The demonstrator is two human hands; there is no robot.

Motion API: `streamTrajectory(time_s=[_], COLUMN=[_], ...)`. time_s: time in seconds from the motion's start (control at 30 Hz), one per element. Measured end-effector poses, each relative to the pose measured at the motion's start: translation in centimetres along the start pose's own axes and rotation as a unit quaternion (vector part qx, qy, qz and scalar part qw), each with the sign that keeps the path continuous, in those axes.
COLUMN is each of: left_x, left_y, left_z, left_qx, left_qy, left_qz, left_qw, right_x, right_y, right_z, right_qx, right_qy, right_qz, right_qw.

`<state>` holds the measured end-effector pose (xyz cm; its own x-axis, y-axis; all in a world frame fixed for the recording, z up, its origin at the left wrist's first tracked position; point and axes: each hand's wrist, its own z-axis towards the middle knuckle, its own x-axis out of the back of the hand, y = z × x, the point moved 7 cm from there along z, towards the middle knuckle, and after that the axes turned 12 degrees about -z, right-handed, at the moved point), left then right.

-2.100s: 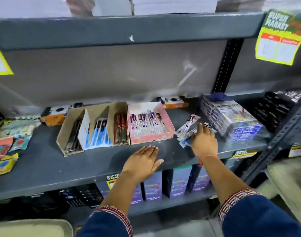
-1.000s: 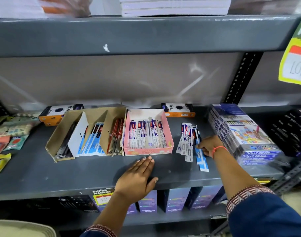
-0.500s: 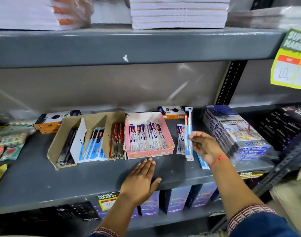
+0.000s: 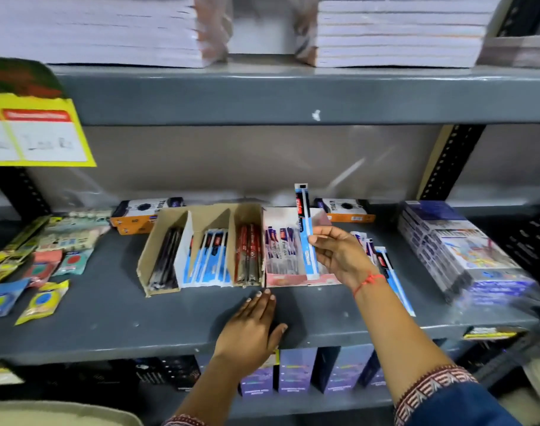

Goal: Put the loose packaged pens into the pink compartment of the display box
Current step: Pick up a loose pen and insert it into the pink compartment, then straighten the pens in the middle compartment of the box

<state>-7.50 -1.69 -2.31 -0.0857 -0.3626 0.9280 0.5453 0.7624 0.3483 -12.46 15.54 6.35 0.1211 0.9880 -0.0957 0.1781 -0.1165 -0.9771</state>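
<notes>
We see the left hand (image 4: 250, 330) flat on the shelf (image 4: 109, 312), palm down, fingers together and pointing at the display box (image 4: 201, 244), fingertips just short of its front edge; its grip is spread flat and holds nothing. The right hand (image 4: 339, 256) is raised over the pink compartment (image 4: 296, 279), forearm coming in from lower right, a red thread (image 4: 367, 279) at the wrist. Its grip is pinched closed on 1 packaged pen (image 4: 305, 229), thumb at the front and fingers behind.

The pen stands nearly upright, top end above the box's back wall, bottom end down at the front of the pink compartment; whether it touches the compartment floor we cannot tell. The pack is long and narrow, blue and white with a red label near the top.

The pink compartment is the rightmost of 4 and already holds white-and-purple pen packs lying side by side. The other 3 slots hold black, blue and red packs.

More loose pens (image 4: 385, 262) lie on the shelf just right of the box, partly behind the right wrist. A stack of boxes (image 4: 459, 250) sits farther right.
</notes>
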Motion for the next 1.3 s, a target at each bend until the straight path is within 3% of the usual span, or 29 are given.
streamTrajectory(time_s=[0.2, 0.37, 0.5, 0.63, 0.87, 1.07, 1.2, 1.3], left_x=[3.4, 5.9, 5.3, 5.9, 6.5, 6.3, 6.0, 5.6], left_y=[-6.2, -9.5, -10.4, -10.2, -9.8, -9.8, -9.9, -10.2], left_z=[-3.0, -4.5, -4.8, -4.8, -5.1, -5.1, -5.0, -4.9], left_qx=[0.068, 0.086, 0.077, 0.061, 0.052, 0.046, 0.041, 0.052], left_qy=[0.055, 0.087, 0.085, 0.102, 0.128, 0.120, 0.115, 0.109], left_qz=[-0.012, -0.025, -0.023, -0.008, 0.011, -0.004, 0.006, -0.018], left_qw=[0.996, 0.992, 0.993, 0.993, 0.990, 0.992, 0.992, 0.993], right_x=[-10.4, -17.2, -20.2, -22.3, -23.7, -23.5, -23.3, -22.6], right_y=[-2.0, -1.6, -0.4, 0.8, 2.8, 3.6, 2.6, 0.9], right_z=[1.7, 3.2, 4.9, 5.7, 7.4, 8.4, 7.7, 6.6], right_qx=[0.029, 0.034, 0.019, 0.021, 0.013, -0.008, 0.042, 0.076], right_qy=[-0.064, -0.065, -0.052, -0.042, -0.032, -0.024, -0.003, 0.018], right_qz=[-0.092, -0.220, -0.413, -0.521, -0.583, -0.595, -0.619, -0.601], right_qw=[0.993, 0.973, 0.909, 0.852, 0.812, 0.804, 0.784, 0.795])
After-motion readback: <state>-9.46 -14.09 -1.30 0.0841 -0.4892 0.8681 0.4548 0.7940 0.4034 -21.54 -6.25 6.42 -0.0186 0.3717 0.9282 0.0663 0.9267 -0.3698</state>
